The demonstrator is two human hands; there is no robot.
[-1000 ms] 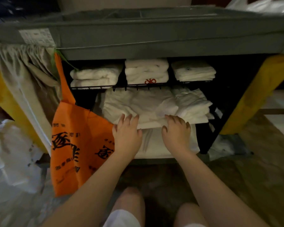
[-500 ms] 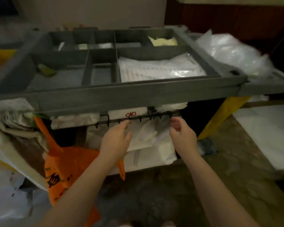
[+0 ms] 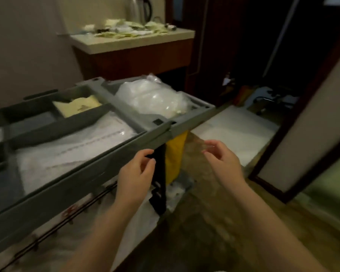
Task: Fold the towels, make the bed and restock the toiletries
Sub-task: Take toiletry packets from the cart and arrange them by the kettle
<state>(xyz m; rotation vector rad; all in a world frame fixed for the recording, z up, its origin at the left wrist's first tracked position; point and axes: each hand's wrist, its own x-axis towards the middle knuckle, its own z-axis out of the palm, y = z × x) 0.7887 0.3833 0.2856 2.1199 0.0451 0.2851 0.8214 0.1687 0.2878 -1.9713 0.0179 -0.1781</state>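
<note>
Closest in, the left hand (image 3: pixel 134 173) hangs just in front of the housekeeping cart's grey tray rim (image 3: pixel 98 169), fingers loosely curled and closed on nothing I can make out. Its fingertips lie right by a black upright strap (image 3: pixel 159 173), and blur hides whether they touch it. The right hand (image 3: pixel 222 160) floats apart from it over the floor, fingers relaxed and half-bent, also holding nothing.

The folded white towels (image 3: pixel 143 222) sit on the shelf under the tray, behind a wire rail (image 3: pixel 86 205), so they lie below and to the left of the left hand and well away from the right one. They should handle as soft, light and floppy, likely to sag or unfold if lifted by one corner. The surer hold is probably both hands flat under a stack at its folded edge, drawn out beneath the rail.

Up on the tray, a flat plastic-wrapped pack (image 3: pixel 73 150) fills the near compartment. It looks slippery and limp, so best pinched at an edge. Beyond it lie pale yellow packets (image 3: pixel 79 106), which may be the toiletry stock, and a bulging clear plastic bag (image 3: pixel 155 97) rests at the cart's far corner. A yellow bag (image 3: pixel 176 152) hangs off the cart's end.

Farther off, a table (image 3: pixel 137 43) against the wall carries a kettle (image 3: pixel 140 8) and scattered sachets (image 3: pixel 130 31).
</note>
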